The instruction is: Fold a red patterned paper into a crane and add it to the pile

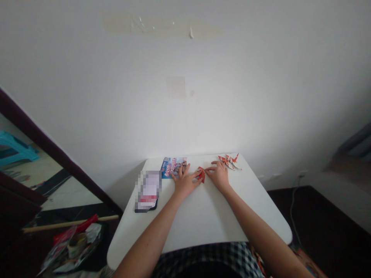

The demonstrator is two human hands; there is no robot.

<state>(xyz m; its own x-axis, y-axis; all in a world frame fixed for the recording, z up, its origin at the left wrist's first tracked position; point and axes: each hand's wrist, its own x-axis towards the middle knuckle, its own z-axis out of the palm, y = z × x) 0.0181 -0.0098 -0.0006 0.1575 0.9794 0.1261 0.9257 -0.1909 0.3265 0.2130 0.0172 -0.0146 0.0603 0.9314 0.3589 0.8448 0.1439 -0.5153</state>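
Checked cloth [203, 258], table [203, 216], blue leaflet [171, 166]

Blue leaflet [173, 166] just left of the grip, folded paper figures [230, 161] right, dark phone [148, 191] further left, on a white table [203, 216].

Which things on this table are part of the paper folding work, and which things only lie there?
In use:
- left hand and right hand, both pressing the small red folded paper
- finished folded paper pieces, beside the right hand

Only lying there:
- blue printed leaflet
- phone
- white table
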